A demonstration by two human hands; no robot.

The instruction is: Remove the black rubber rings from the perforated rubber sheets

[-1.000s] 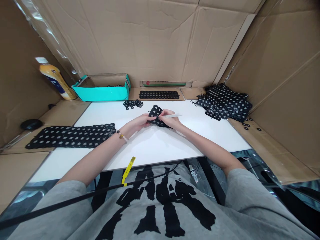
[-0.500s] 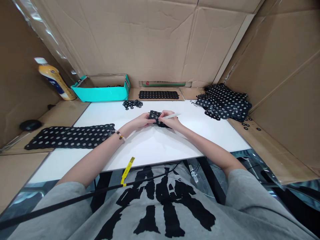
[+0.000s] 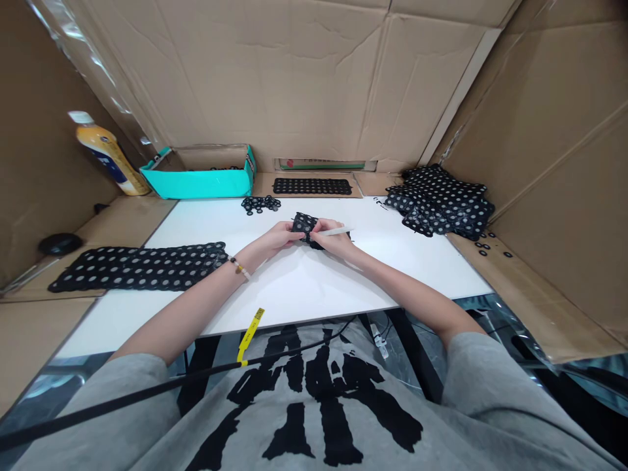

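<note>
A small black sheet of rings (image 3: 305, 221) with pale round centres sits at the middle of the white table (image 3: 304, 294). My left hand (image 3: 280, 238) pinches its left edge between thumb and fingers. In my right hand (image 3: 335, 241) is a white pen-like tool (image 3: 336, 231), its tip end at the sheet and its other end pointing right. The tip itself is hidden by my fingers. Part of the sheet lies under my right hand. Behind my hands is a small pile of loose black rings (image 3: 260, 204).
A long black ring sheet (image 3: 142, 267) lies left, a shorter one (image 3: 312, 186) at the back. Stacked sheets (image 3: 441, 199) fill the back right, with loose rings (image 3: 483, 248) nearby. A turquoise box (image 3: 199, 184) and a bottle (image 3: 110, 156) stand back left. Cardboard walls (image 3: 275, 78) surround the table.
The small sheet has tilted slightly, with more of its right edge showing beyond my right hand. Both hands have shifted only a little, and the pen-like tool lies slightly lower.
</note>
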